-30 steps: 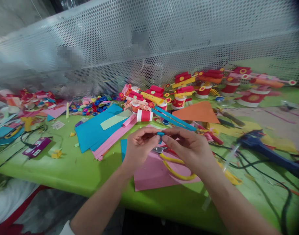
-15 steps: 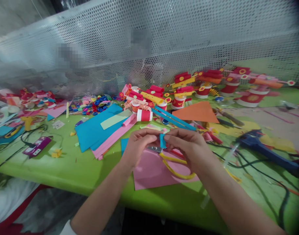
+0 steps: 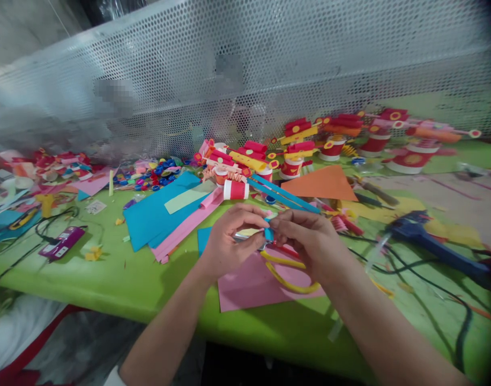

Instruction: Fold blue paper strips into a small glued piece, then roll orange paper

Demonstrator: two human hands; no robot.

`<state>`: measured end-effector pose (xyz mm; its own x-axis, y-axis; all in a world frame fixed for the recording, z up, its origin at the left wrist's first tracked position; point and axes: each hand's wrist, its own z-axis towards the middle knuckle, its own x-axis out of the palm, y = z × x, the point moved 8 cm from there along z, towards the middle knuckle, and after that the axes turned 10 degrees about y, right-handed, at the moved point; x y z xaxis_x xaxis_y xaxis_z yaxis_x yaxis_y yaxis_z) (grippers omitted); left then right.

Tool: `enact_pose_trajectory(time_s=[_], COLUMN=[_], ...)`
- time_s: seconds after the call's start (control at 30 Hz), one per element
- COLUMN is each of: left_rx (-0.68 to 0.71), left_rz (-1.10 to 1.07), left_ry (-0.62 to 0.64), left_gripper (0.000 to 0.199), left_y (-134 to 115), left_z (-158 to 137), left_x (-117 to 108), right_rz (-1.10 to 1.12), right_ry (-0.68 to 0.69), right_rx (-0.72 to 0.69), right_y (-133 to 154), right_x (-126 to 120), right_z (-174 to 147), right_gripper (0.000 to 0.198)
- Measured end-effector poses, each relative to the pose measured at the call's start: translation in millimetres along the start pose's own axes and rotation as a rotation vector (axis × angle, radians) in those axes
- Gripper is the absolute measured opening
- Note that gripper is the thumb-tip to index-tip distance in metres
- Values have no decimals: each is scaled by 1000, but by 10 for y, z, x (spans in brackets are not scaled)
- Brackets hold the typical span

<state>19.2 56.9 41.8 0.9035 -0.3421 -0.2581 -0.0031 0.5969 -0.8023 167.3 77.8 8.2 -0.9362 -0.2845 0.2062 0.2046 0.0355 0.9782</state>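
Observation:
A small blue paper piece (image 3: 268,231), bent or rolled, is pinched between my two hands over the middle of the table. My left hand (image 3: 233,236) has its thumb and fingertips at the piece's left side. On the other side, the fingers of my right hand (image 3: 304,233) are closed on it. Scissors with yellow handles (image 3: 285,276) lie beneath my hands, their blades partly hidden. Under the scissors rests a pink paper sheet (image 3: 241,289), with a corner of blue paper (image 3: 204,241) showing at its left.
A red and white paper cup (image 3: 236,190) lies just beyond my hands, with several decorated cups (image 3: 290,167) behind it. A blue glue gun (image 3: 434,241) and cables sit at right. At left are a purple power strip (image 3: 62,244) and blue paper sheets (image 3: 149,220). Perforated metal (image 3: 269,64) backs the table.
My left hand's fingers have spread and shifted their hold on the blue paper piece. The piece has turned slightly between my fingertips. The scissors and sheets lie where they were.

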Motion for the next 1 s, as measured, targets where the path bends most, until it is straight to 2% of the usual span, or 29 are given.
enact_pose_trajectory(time_s=[0.17, 0.3, 0.47, 0.7, 1.0], left_rx=[10, -14, -119, -252, -404], left_rz=[29, -103, -250, -420, -536], left_ry=[-26, -53, -100, -169, -201], left_gripper=[12, 12, 11, 18, 24], left_y=[-16, 62, 187, 306, 447], left_z=[-2, -11, -5, -8, -81], left_x=[-12, -5, 11, 28, 67], right_rz=[26, 36, 11, -166, -335], right_ry=[9, 37, 59, 52, 76], right_rx=[-3, -18, -20, -78, -95], right_y=[-7, 9, 13, 66, 94], right_x=[-4, 10, 20, 31, 62], right_z=[-8, -14, -16, -26, -31], right_gripper=[20, 18, 18, 22, 20])
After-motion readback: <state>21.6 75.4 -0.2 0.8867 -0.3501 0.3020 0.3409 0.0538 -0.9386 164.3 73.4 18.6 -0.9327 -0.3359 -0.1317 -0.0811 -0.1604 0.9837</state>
